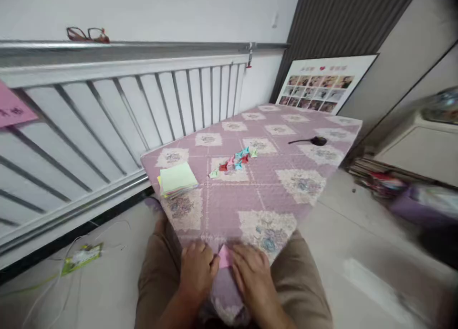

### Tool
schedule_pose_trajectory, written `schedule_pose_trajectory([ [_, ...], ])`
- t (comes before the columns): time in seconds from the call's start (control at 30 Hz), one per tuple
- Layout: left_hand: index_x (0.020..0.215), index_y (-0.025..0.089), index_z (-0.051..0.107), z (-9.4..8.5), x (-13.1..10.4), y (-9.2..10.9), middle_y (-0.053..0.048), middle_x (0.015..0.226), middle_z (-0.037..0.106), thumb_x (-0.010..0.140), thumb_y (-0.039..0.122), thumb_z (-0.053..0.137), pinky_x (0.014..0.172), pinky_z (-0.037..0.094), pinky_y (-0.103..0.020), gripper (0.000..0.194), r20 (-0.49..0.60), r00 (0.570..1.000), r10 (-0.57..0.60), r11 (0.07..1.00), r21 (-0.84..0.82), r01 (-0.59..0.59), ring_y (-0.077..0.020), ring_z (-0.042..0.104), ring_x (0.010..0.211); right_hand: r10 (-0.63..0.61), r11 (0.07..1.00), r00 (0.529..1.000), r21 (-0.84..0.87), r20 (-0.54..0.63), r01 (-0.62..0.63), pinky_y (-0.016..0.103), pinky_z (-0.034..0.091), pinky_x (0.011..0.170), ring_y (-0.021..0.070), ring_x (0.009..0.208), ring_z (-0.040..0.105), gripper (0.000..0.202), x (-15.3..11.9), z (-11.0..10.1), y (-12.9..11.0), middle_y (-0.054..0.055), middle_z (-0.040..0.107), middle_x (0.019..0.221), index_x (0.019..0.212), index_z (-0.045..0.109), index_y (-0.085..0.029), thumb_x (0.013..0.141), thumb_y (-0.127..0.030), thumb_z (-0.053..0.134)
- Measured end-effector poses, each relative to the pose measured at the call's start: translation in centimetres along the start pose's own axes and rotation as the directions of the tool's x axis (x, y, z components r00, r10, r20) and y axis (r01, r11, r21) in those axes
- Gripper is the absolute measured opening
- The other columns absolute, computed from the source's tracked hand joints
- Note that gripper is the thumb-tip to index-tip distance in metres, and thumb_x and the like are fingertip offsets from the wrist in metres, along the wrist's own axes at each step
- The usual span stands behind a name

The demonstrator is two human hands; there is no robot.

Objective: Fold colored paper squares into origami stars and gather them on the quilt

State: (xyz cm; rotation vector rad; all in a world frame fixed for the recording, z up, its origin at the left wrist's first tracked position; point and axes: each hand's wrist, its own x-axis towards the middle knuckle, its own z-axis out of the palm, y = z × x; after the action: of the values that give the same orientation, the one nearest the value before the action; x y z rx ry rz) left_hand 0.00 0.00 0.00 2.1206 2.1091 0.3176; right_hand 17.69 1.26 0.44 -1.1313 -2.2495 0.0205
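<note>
A small folded piece of pink paper [224,256] lies at the near edge of the table between my two hands. My left hand [197,268] is closed, its fingers curled on the cloth and its thumb against the paper's left side. From the right, my right hand [252,274] presses on the paper with its fingers held together and partly covers it. Farther up the table sits a cluster of several small folded paper pieces [238,165] in red, blue, pink and green. To their left is a stack of square paper sheets [178,178], pale green on top.
A pink and white patterned tablecloth [229,202] covers the table. A dark spoon [317,141] lies toward the far right. Behind stands a photo board [322,85]. A white radiator [118,114] runs along the left, with glasses [88,34] above it. Cables [71,267] trail on the floor.
</note>
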Motion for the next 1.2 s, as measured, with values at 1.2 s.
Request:
schedule_pose_trajectory([
  [1.2, 0.107, 0.025, 0.062, 1.0, -2.3, -0.5, -0.001, 0.108, 0.062, 0.090, 0.016, 0.052, 0.088, 0.038, -0.033, 0.021, 0.069, 0.980, 0.184, 0.980, -0.087, -0.178, -0.0184, 0.052, 0.099, 0.270, 0.961, 0.830, -0.086, 0.489, -0.262, 0.049, 0.027, 0.105, 0.0304, 0.131, 0.036, 0.058, -0.4, 1.6, -3.6, 0.002, 0.035, 0.149, 0.140, 0.039, -0.025, 0.084, -0.034, 0.051],
])
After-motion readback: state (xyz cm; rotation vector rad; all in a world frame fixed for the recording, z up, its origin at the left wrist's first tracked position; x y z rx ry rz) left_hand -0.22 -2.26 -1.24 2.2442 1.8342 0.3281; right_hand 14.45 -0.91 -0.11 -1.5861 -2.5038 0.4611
